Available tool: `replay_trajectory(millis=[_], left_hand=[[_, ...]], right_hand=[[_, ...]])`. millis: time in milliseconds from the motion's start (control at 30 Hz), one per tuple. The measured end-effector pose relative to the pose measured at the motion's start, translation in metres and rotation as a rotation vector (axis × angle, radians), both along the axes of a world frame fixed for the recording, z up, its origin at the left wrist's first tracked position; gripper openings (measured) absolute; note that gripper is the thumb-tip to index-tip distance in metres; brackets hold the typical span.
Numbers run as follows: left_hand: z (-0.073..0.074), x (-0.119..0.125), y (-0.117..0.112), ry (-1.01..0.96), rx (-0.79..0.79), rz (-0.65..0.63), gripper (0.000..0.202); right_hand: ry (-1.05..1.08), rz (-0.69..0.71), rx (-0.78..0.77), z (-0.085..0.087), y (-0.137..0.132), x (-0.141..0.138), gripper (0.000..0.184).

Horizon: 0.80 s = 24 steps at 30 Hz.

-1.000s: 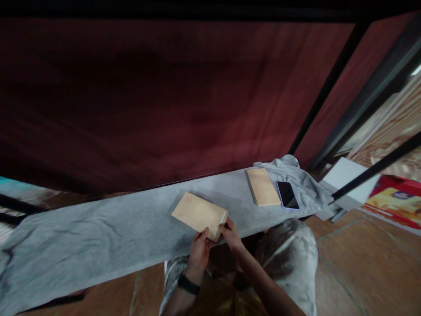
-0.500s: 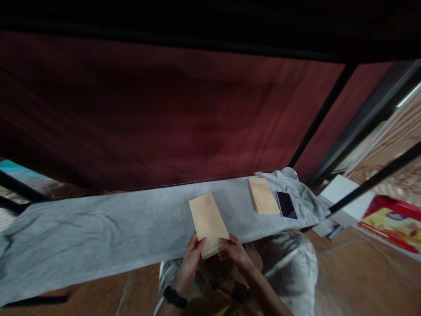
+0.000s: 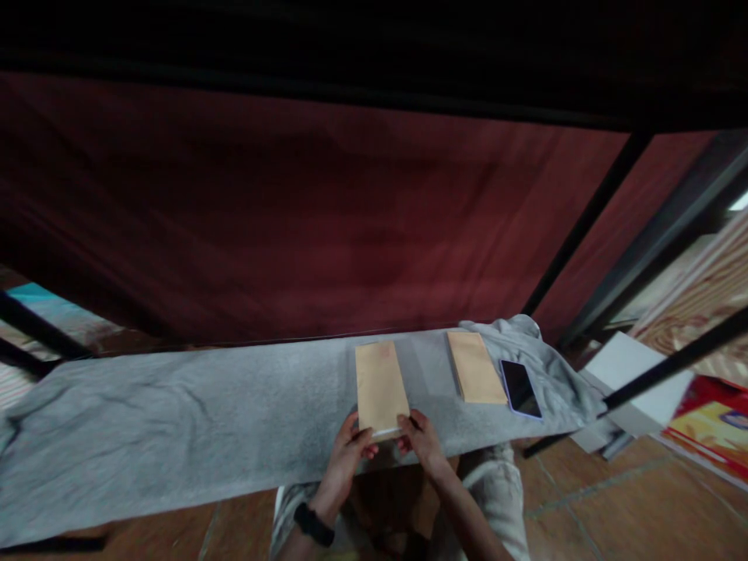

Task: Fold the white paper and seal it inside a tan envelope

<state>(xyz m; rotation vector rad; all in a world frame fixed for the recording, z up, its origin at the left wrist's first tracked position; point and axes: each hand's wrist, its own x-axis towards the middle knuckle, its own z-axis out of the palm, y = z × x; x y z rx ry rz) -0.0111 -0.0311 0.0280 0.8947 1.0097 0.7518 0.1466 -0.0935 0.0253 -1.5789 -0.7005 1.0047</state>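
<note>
One tan envelope (image 3: 381,383), near end in left hand (image 3: 347,452) and right hand (image 3: 421,440).

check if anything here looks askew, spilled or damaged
Nothing visibly spilled or torn. The grey cloth looks untidy, though: bunched at its right end beside the phone and creased toward the left, while its middle, near the held tan packet, lies fairly smooth.

Held env. (image 3: 381,386) turned straighter vs. b4.

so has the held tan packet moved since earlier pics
Yes: the held packet has turned, its far end swinging right, toward the other packet lying beside the phone.
</note>
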Motion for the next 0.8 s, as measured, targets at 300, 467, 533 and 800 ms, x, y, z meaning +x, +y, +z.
replay_trajectory(millis=[300,467,533,800], left_hand=[[-0.032,0.016,0.024,0.356,0.2,-0.025,0.06],[-0.033,0.014,0.03,0.714,0.746,-0.001,0.032],[-0.03,0.031,0.041,0.741,0.961,-0.116,0.036],[-0.042,0.107,0.107,0.916,1.251,-0.476,0.05]], right_hand=[[-0.312,-0.067,-0.032,-0.028,0.016,0.023,0.034],[-0.551,-0.031,-0.12,-0.046,0.008,0.018,0.039],[-0.644,-0.021,-0.153,-0.049,0.008,0.015,0.038],[-0.972,0.07,-0.307,-0.053,0.009,0.007,0.039]])
